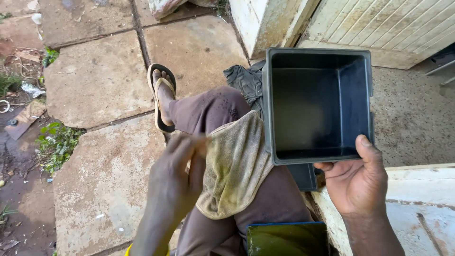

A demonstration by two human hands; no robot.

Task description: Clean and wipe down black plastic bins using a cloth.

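My right hand [358,182] has its grip closed on the near rim of a dark square tub [317,106], thumb hooked over the edge, holding it open-side up above my right knee, in front of a pale wooden wall [379,23]. My left hand [176,173] is blurred, fingers loosely bent and holding nothing, just touching the edge of a stained yellowish cloth [234,168] draped over my thigh. My sandalled foot [162,95] rests on paving slabs [99,76].
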